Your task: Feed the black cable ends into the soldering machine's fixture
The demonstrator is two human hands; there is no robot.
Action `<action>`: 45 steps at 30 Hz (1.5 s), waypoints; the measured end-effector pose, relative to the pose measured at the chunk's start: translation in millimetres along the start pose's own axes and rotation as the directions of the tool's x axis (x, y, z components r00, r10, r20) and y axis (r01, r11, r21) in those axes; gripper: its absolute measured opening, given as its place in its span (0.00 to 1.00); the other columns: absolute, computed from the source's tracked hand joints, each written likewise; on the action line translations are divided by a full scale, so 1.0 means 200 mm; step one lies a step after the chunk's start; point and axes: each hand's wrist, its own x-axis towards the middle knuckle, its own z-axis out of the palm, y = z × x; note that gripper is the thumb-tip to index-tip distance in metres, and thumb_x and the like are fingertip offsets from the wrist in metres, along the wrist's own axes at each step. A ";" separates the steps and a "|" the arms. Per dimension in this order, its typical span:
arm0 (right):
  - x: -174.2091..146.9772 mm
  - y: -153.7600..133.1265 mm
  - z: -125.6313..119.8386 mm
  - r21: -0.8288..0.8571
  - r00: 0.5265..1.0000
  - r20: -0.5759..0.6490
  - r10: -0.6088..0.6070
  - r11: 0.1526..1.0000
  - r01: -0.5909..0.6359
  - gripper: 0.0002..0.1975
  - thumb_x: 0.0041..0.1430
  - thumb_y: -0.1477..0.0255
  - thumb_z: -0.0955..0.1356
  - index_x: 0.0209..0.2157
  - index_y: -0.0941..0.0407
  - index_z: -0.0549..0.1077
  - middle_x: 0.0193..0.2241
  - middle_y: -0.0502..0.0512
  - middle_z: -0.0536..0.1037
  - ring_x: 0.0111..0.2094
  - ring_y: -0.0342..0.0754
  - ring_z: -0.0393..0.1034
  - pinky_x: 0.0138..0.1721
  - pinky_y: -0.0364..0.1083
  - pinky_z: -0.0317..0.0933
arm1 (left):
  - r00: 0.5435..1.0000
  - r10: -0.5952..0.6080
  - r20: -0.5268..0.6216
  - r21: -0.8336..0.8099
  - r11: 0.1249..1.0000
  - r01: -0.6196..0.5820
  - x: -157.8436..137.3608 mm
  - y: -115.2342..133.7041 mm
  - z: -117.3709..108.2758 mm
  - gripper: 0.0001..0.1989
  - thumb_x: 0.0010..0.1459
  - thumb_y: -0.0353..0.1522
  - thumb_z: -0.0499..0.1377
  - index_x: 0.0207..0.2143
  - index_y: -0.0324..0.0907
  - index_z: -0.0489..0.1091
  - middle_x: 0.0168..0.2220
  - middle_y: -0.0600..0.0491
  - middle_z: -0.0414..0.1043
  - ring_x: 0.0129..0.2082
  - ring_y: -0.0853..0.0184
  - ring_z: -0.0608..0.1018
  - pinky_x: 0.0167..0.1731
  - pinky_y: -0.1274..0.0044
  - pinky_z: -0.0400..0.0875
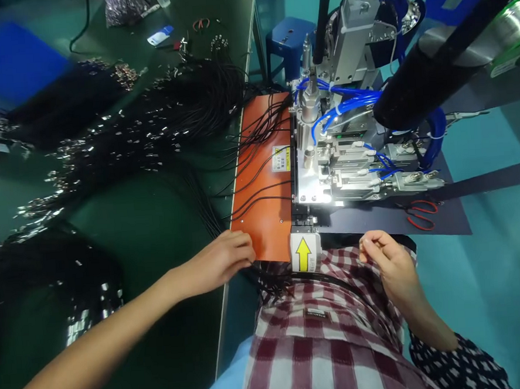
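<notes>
My left hand (pixel 232 256) is closed over a bundle of black cables (pixel 205 206) at the near corner of an orange plate (pixel 267 241). The fingers curl down around the cables, and how many they grip is hidden. More cable ends (pixel 274 283) emerge beside it over my lap. My right hand (pixel 390 263) hovers above my lap, right of the yellow arrow label (pixel 304 253). Its thumb and forefinger are pinched together; anything between them is too small to make out. Several single black cables (pixel 260 203) lie across the plate, leading into the metal machine (pixel 314 179).
Heaps of black cables with shiny metal ends (pixel 128 132) cover the green table (pixel 156 224) on the left. Red-handled pliers (pixel 422 214) lie on the machine's dark base (pixel 354 221). A black tube (pixel 412 88) juts in at upper right. A blue stool (pixel 290 40) stands behind.
</notes>
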 end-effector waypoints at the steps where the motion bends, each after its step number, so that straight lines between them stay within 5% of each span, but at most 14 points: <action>1: -0.02 -0.03 0.02 -0.024 0.999 0.039 0.004 1.000 -0.003 0.07 0.61 0.64 0.67 0.33 0.52 0.70 0.21 0.48 0.69 0.24 0.44 0.64 0.28 0.44 0.58 | 0.996 -0.011 -0.087 -0.066 0.998 0.005 -0.01 0.00 -0.03 0.08 0.65 0.28 0.51 0.36 0.44 0.69 0.36 0.51 0.71 0.39 0.66 0.73 0.43 0.73 0.65; 4: -0.08 -0.11 0.09 -0.093 0.966 0.259 0.009 0.996 0.015 0.05 0.61 0.67 0.67 0.37 0.52 0.73 0.26 0.50 0.74 0.25 0.44 0.68 0.29 0.45 0.62 | 0.916 -0.085 -0.393 -0.134 0.990 0.035 -0.02 0.00 -0.07 0.04 0.64 0.28 0.54 0.39 0.44 0.67 0.38 0.52 0.72 0.43 0.65 0.74 0.47 0.71 0.65; 7: -0.10 -0.16 0.19 -0.064 0.923 0.382 -0.040 0.996 0.070 0.15 0.58 0.71 0.69 0.48 0.51 0.71 0.32 0.51 0.77 0.28 0.45 0.73 0.29 0.45 0.64 | 0.856 -0.121 -0.503 -0.140 0.988 0.058 -0.01 0.00 -0.02 0.05 0.63 0.27 0.55 0.41 0.43 0.66 0.38 0.52 0.72 0.43 0.65 0.74 0.45 0.73 0.67; 9: -0.09 -0.17 0.25 0.043 0.936 0.334 -0.107 0.994 0.098 0.22 0.54 0.73 0.71 0.51 0.52 0.69 0.32 0.50 0.77 0.33 0.46 0.74 0.34 0.45 0.66 | 0.863 -0.101 -0.495 -0.117 0.992 0.049 0.02 0.00 0.03 0.05 0.63 0.27 0.54 0.41 0.43 0.65 0.38 0.51 0.71 0.43 0.65 0.74 0.44 0.73 0.68; 13: -0.08 -0.16 0.30 0.210 0.959 0.259 -0.112 0.976 0.057 0.06 0.58 0.70 0.70 0.37 0.55 0.73 0.27 0.49 0.76 0.28 0.42 0.73 0.31 0.43 0.67 | 0.894 -0.022 -0.447 0.027 0.999 0.038 0.07 0.05 0.11 0.05 0.62 0.27 0.55 0.40 0.42 0.65 0.37 0.51 0.72 0.41 0.63 0.75 0.45 0.70 0.66; 16: -0.09 -0.17 0.32 0.133 0.958 0.251 -0.139 0.985 0.108 0.02 0.59 0.71 0.69 0.34 0.55 0.73 0.24 0.48 0.76 0.27 0.42 0.73 0.30 0.42 0.67 | 0.933 0.011 -0.361 0.045 0.999 0.005 0.14 0.17 0.13 0.08 0.61 0.30 0.57 0.44 0.42 0.65 0.39 0.51 0.74 0.39 0.62 0.76 0.45 0.67 0.66; 21: -0.09 -0.20 0.30 0.029 0.941 0.244 -0.235 0.971 0.235 0.10 0.54 0.76 0.71 0.40 0.54 0.74 0.34 0.51 0.80 0.34 0.44 0.75 0.33 0.42 0.68 | 0.986 -0.047 -0.161 -0.340 0.940 -0.011 0.28 0.35 0.12 0.12 0.67 0.32 0.48 0.51 0.45 0.63 0.39 0.52 0.75 0.35 0.66 0.77 0.35 0.76 0.70; 28: -0.07 -0.21 0.21 -0.067 0.939 0.216 -0.268 0.955 0.288 0.02 0.57 0.75 0.70 0.30 0.56 0.75 0.25 0.50 0.77 0.26 0.43 0.70 0.28 0.42 0.63 | 0.983 -0.077 -0.169 -0.411 0.911 0.000 0.35 0.37 0.13 0.10 0.67 0.33 0.49 0.44 0.43 0.68 0.34 0.52 0.73 0.33 0.66 0.74 0.36 0.75 0.69; 35: -0.02 -0.20 0.20 0.051 0.951 0.239 -0.195 0.981 0.188 0.06 0.57 0.71 0.70 0.37 0.56 0.75 0.29 0.50 0.77 0.24 0.42 0.70 0.25 0.41 0.63 | 0.970 -0.177 -0.169 -0.627 0.778 0.033 0.38 0.36 0.14 0.09 0.67 0.34 0.50 0.40 0.44 0.70 0.28 0.58 0.69 0.25 0.73 0.70 0.28 0.81 0.63; 40: -0.03 -0.23 0.22 -0.119 0.927 0.184 -0.327 0.929 0.351 0.02 0.57 0.72 0.71 0.32 0.56 0.75 0.28 0.51 0.78 0.28 0.44 0.70 0.28 0.42 0.62 | 0.955 -0.206 -0.213 -0.633 0.773 0.026 0.39 0.35 0.18 0.08 0.66 0.33 0.52 0.39 0.44 0.70 0.28 0.59 0.69 0.26 0.74 0.69 0.28 0.81 0.63; 45: -0.01 -0.21 0.24 -0.217 0.869 0.179 -0.461 0.843 0.491 0.09 0.62 0.72 0.66 0.27 0.56 0.74 0.27 0.52 0.78 0.30 0.46 0.71 0.34 0.45 0.64 | 0.939 -0.245 -0.239 -0.675 0.738 0.021 0.41 0.34 0.21 0.08 0.65 0.34 0.53 0.38 0.43 0.71 0.34 0.56 0.73 0.32 0.71 0.73 0.32 0.80 0.66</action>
